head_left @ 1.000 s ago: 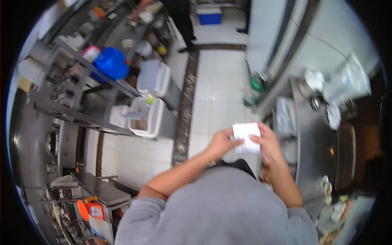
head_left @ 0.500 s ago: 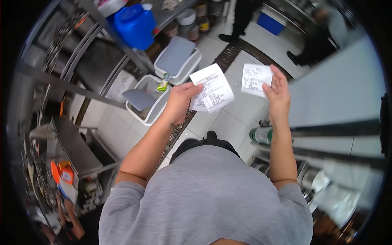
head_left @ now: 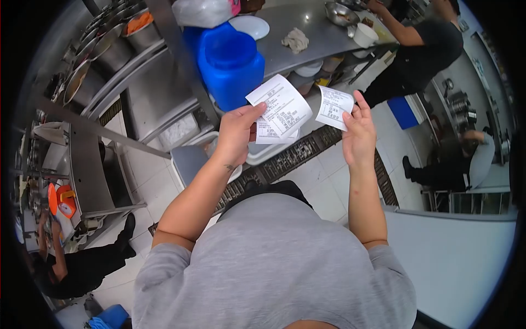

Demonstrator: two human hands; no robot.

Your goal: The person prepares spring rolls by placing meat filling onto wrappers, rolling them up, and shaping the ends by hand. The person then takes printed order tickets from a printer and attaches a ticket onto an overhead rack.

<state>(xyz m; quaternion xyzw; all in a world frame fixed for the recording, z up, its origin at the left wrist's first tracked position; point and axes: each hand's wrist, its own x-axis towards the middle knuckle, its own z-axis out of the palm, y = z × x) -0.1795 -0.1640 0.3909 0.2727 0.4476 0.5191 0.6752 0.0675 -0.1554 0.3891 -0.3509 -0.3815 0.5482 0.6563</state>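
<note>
In my left hand (head_left: 241, 129) I grip overlapping printed paper receipts (head_left: 285, 109), the thumb lying on top of them. The front sheet curls at its edge, and part of another sticks out below it. A smaller printed receipt (head_left: 334, 107) is pinched between the thumb and fingers of my right hand (head_left: 359, 129). Both hands are raised in front of my body, a short way apart, with the receipts side by side and their printed faces toward me. The printing is too small to read.
A blue plastic jug (head_left: 227, 66) stands by a steel counter (head_left: 307, 22) ahead. Below are lidded white bins (head_left: 186, 164) and a floor drain grate (head_left: 290, 162). One co-worker (head_left: 422, 46) works at the counter, another (head_left: 476, 159) stands right, a third (head_left: 90, 268) left.
The view has turned toward the counter, bringing the jug and co-workers further into sight. My hands have come slightly closer together, and the receipt in my right hand has tilted and curled.
</note>
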